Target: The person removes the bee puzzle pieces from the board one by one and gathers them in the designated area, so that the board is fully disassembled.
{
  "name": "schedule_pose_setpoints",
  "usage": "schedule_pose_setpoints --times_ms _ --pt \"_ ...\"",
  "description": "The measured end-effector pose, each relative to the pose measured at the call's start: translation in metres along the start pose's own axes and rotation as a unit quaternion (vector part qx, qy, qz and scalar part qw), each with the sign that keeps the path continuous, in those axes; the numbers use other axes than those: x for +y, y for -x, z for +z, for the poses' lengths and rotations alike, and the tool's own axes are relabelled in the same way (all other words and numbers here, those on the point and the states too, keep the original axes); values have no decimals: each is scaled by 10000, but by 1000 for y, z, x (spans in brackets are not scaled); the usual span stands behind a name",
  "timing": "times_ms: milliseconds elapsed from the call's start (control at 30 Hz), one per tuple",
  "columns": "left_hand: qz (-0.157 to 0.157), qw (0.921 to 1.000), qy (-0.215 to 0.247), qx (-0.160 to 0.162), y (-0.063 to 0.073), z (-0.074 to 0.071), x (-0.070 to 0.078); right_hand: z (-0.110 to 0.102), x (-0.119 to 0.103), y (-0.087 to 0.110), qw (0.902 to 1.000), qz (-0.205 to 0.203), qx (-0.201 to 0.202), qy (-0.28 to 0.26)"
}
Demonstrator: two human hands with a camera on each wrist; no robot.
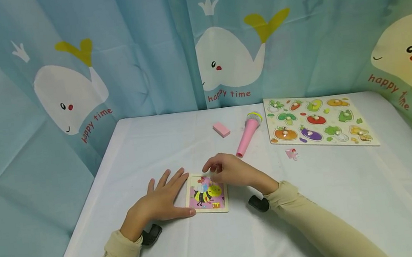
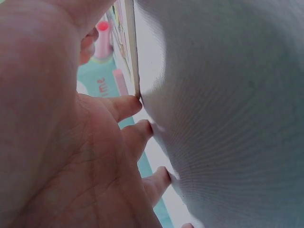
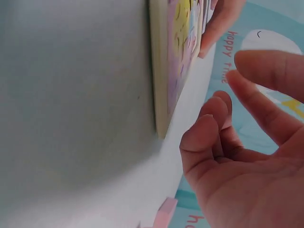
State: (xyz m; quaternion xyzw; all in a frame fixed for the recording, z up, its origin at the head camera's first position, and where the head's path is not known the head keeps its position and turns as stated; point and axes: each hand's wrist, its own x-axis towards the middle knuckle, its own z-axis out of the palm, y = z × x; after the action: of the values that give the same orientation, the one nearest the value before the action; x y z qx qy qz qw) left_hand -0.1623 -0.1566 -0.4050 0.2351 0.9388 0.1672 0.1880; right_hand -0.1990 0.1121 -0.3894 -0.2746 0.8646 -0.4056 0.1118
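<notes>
- A puzzle (image 1: 206, 197) lies flat on a bench (image 1: 190, 250) spread with white cloth — a yellow-and-black bee on its pink face, a pale rim around it — between a person's two hands.
- The left hand (image 1: 164, 200) holds the near side of the scene: its grip is spread wide, one fingertip at the puzzle's upper left corner, the thumb at the lower left. The left wrist view shows a fingertip against the puzzle's edge, with others down on the cloth.
- The right hand (image 1: 230, 170) hovers over the puzzle's upper right part, its grip loosely bent. The right wrist view shows it just off the puzzle, two fingers reaching out and the rest curled toward the palm.
- Beyond the puzzle, a pink block (image 1: 221, 129) lies on the bench; to its right rests a pink mic (image 1: 246, 138), its silver-and-yellow head toward the curtain (image 1: 161, 78).
- Farther right, a vegetable board (image 1: 299, 122) lies flat, a tomato, an eggplant and a carrot among its knobbed shapes.
- A loose pink piece (image 1: 292, 154) sits near that board's lower edge, well apart from the puzzle.
- Both beige sleeves (image 1: 117, 251) end at the wrists — a black device (image 1: 259, 203) at each.
- White whales (image 1: 230, 57) and the words "happy time" mark the blue curtain behind.
</notes>
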Motion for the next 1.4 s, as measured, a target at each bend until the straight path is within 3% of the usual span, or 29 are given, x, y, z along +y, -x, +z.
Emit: schedule_pose_setpoints --times_ms 233,700,1400 --pt "91 10000 -13 39 0 -1 0 7 0 -7 9997 -78 -174 162" --pt "171 9998 65 42 1 -1 1 16 -3 -16 9976 165 -507 451" --pt "117 9999 51 66 0 0 -2 22 -3 -12 9964 -475 -285 642"
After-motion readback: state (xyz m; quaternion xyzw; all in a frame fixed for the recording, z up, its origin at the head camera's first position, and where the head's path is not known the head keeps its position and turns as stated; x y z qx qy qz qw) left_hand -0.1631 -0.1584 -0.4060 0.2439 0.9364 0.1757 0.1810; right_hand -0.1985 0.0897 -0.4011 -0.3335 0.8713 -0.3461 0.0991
